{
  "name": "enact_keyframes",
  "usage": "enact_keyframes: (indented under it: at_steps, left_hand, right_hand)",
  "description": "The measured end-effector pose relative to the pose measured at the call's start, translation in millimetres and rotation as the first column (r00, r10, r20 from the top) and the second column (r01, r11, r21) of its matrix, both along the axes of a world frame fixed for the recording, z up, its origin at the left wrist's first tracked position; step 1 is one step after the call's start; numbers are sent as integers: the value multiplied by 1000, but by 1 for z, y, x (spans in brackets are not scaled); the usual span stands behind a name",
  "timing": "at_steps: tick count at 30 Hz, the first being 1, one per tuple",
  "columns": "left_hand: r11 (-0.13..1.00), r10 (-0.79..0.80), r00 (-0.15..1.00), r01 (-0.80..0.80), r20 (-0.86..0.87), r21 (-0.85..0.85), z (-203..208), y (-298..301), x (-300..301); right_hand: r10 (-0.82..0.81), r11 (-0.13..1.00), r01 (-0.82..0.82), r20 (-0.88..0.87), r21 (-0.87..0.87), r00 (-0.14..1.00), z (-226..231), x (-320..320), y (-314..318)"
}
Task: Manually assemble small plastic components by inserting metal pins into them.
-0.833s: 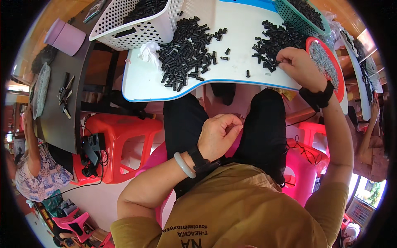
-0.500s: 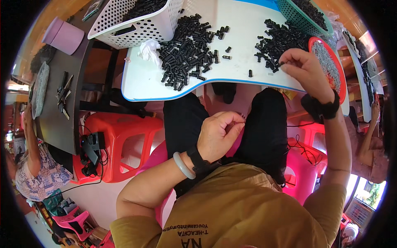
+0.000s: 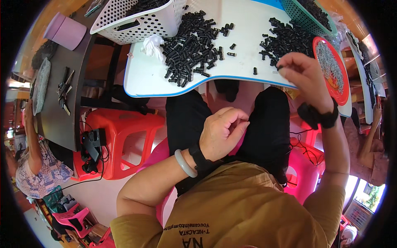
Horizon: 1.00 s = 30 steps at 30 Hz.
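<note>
My right hand is closed in a pinch over the near right part of the white table. A small black plastic piece shows at its fingertips. Beside it lies a heap of black cylindrical plastic parts. Above my lap, my left hand is closed too, thumb against forefinger; what lies between them, if anything, is too small to make out. A larger heap of the same black parts covers the table's left side, and a few loose ones lie between the heaps.
A white perforated basket and a green basket hold more black parts. Next to my right hand, a red tray carries small silvery pieces. Crumpled tissue lies by the left heap. Left of me stand a red stool and a dark table.
My head view has shifted slightly. My right hand stays by the right heap, its fingers pinching a black piece, and my left hand remains pinched above my lap, turned a little.
</note>
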<state>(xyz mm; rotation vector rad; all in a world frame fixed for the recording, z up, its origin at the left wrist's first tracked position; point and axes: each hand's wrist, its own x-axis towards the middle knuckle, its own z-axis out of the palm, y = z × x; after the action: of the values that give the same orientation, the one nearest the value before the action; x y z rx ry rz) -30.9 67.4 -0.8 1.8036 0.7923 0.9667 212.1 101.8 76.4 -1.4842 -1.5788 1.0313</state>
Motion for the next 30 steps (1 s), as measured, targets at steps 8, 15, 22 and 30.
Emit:
enact_keyframes:
  at_steps: [8, 15, 22, 30]
  left_hand:
    - [998, -42, 999, 41, -22, -45, -3, -5, 1]
    - [996, -49, 998, 46, -38, -75, -3, -2, -1]
    - [998, -49, 998, 48, -26, -49, -4, -3, 2]
    - [997, -40, 999, 37, -36, -63, -4, -3, 0]
  right_hand:
    - [-93, 995, 82, 179, 64, 980, -12, 38, 53]
    - [-70, 987, 28, 264, 159, 962, -12, 36, 41]
    - [10, 962, -144, 497, 232, 868, -16, 30, 32]
    - [-27, 936, -229, 701, 269, 713, -9, 34, 37]
